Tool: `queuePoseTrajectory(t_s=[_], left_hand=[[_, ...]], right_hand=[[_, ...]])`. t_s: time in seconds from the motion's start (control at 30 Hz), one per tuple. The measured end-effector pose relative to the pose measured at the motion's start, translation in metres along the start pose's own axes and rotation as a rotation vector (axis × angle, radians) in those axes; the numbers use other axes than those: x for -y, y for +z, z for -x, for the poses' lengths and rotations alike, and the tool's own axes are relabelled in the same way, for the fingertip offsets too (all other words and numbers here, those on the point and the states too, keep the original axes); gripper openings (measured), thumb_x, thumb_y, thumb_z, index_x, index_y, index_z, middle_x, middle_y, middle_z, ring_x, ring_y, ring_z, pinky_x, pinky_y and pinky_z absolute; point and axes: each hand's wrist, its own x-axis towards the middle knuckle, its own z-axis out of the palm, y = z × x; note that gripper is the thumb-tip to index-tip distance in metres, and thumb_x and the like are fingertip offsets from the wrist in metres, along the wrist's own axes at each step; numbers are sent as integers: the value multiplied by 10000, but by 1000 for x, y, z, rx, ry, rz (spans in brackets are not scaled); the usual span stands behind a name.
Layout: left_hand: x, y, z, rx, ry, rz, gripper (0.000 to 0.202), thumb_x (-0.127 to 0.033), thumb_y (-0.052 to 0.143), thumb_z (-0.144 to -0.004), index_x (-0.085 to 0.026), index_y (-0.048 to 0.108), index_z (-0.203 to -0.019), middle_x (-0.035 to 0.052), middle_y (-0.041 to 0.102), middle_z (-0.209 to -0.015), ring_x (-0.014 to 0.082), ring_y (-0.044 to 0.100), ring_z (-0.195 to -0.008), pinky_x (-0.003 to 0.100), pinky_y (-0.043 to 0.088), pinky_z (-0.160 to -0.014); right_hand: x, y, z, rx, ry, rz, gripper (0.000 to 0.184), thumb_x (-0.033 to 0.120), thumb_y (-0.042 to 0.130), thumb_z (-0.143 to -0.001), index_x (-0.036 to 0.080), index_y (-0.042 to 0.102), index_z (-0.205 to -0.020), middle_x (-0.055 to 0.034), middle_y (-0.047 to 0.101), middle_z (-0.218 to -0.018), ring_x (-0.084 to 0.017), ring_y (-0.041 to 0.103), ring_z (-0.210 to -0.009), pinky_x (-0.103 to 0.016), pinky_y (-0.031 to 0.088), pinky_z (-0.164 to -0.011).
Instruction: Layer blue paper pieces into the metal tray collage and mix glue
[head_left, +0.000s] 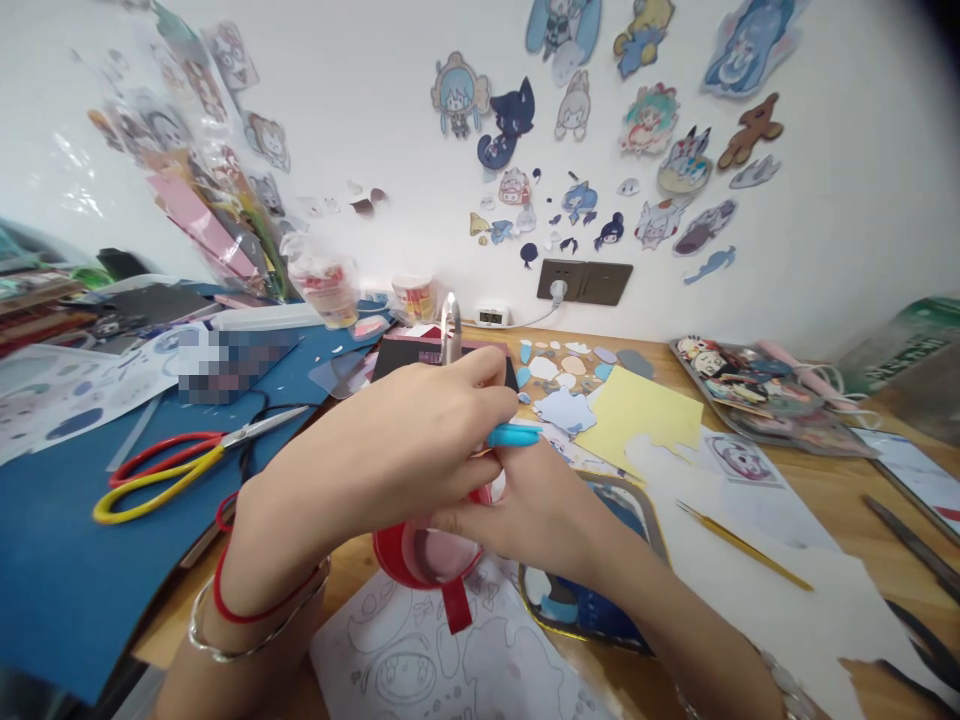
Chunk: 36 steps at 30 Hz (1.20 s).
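My left hand (pixel 442 420) has its fingers curled and crosses over my right hand (pixel 525 500) in the middle of the head view. A bright blue rod-like piece (pixel 514 436) sticks out from its closed fingers. A silver pointed end (pixel 450 325) shows beyond the knuckles; I cannot tell whether it belongs to the blue piece. Below, my right hand is closed at a roll of red tape (pixel 397 555), its thumb lying by the rim. A short red end (pixel 457 605) hangs from the roll. My hands hide much of the roll. Beneath lies a sheet with line drawings (pixel 405 670).
Red and yellow scissors (pixel 210 455) lie on a blue mat (pixel 67 570) at left. A metal-edged tray (pixel 529 600) sits beside my right wrist. Further right are yellow paper (pixel 637 425), golden tweezers (pixel 746 545) and a phone (pixel 915 475). Paper cutouts (pixel 555 375) lie toward the wall.
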Motion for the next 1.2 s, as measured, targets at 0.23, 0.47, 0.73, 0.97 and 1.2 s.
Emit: queuePoseTrajectory(t_s=[0.23, 0.47, 0.73, 0.97, 1.2], left_hand=[[1, 1, -1, 35, -8, -14, 79, -150, 463, -759, -152, 504, -692, 29, 482, -857, 81, 478, -546, 238, 396, -549], [-1, 0, -1, 24, 2, -52, 76, -150, 460, -761, -148, 511, -705, 29, 491, -843, 71, 451, -507, 234, 376, -521], [-1, 1, 0, 24, 11, -70, 88, -158, 459, -758, -158, 499, -679, 22, 495, -798, 71, 386, -462, 238, 307, -465], [-2, -1, 0, 41, 3, -115, 92, -153, 430, -771, -159, 489, -701, 26, 487, -834, 74, 393, -481, 245, 310, -485], [-7, -1, -3, 24, -21, -151, 73, -156, 426, -722, -170, 474, -669, 10, 484, -803, 71, 367, -442, 260, 268, -446]], right_hand=[[-3, 1, -1, 7, -26, 36, 152, 335, 660, -697, 197, 602, -723, 38, 618, -705, -132, 596, -709, -208, 407, -556], [-2, 1, -1, 21, -7, 64, 164, 345, 658, -696, 190, 611, -724, 31, 615, -699, -131, 589, -695, -199, 393, -529], [-1, 3, 0, 41, 23, 56, 141, 309, 653, -691, 192, 617, -621, 38, 604, -597, -121, 574, -632, -196, 393, -516], [2, 0, -1, 26, -6, 78, 99, 292, 644, -691, 198, 622, -670, 43, 613, -637, -113, 581, -636, -200, 403, -547], [1, 0, -1, 28, 0, 82, 89, 276, 625, -685, 187, 622, -680, 20, 645, -674, -134, 616, -697, -194, 402, -523]])
